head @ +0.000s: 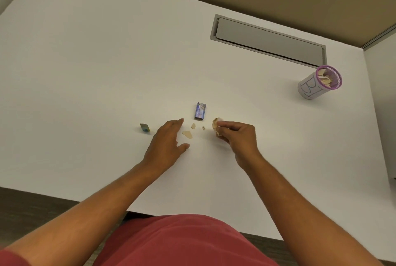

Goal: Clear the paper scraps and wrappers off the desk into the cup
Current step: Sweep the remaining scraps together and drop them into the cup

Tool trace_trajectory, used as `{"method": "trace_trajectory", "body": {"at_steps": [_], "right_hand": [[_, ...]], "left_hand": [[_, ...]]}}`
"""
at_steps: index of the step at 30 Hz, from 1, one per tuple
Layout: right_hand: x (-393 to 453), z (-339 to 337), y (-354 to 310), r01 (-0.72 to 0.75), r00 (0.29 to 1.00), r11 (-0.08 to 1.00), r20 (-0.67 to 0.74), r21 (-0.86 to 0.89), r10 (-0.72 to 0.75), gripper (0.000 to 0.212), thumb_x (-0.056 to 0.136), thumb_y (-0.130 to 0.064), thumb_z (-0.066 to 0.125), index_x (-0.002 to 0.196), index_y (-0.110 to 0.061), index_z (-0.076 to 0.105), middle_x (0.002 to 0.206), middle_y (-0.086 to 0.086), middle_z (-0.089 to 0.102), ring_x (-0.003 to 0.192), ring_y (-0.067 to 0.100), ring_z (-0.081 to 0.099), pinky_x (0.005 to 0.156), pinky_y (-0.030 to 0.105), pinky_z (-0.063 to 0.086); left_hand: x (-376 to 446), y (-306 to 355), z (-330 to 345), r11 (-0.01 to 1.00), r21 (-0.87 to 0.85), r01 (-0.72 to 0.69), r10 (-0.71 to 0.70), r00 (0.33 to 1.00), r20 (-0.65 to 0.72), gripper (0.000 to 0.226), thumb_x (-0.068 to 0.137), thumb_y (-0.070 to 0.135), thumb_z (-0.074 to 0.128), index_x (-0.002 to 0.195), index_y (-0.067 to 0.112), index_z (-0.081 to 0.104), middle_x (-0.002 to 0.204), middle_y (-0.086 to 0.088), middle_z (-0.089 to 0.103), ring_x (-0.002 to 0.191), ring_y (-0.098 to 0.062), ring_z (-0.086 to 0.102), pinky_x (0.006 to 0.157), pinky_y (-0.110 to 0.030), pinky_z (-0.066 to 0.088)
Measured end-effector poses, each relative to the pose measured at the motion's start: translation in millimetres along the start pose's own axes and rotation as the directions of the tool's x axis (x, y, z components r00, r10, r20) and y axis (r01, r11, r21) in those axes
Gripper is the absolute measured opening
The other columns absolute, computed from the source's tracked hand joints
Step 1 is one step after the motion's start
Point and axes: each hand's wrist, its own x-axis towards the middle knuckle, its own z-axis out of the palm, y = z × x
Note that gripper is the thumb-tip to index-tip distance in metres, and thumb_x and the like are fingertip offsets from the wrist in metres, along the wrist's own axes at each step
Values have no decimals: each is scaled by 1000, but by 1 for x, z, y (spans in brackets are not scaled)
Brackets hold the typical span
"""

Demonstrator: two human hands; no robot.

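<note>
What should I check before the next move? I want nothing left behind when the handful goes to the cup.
1. Right hand holds gathered scraps: ok, a wad shows at its fingertips.
2. Left hand free to pick: ok, open and flat on the desk.
3. Loose scraps cleared: not ok, the large scrap and two small bits lie between the hands.
4. Wrappers cleared: not ok, the blue wrapper and small green one remain.
5. Cup has room: cannot tell, scraps already show near the rim.
6. Path to cup clear: ok, bare desk between.
</note>
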Motion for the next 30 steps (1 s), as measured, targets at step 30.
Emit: {"method": "trace_trajectory", "body": {"at_steps": [30], "right_hand": [[17, -107, -8, -156, 977, 911, 193, 382, 87, 19, 88, 7, 72, 107, 5, 73, 111, 14, 78, 99, 27, 76, 89, 32, 62]], "left_hand": [[16, 70, 57, 831, 556, 11, 37, 996, -76, 21, 94, 10, 54, 105, 7, 71, 108, -12, 60, 99, -31, 55, 72, -40, 49]]}}
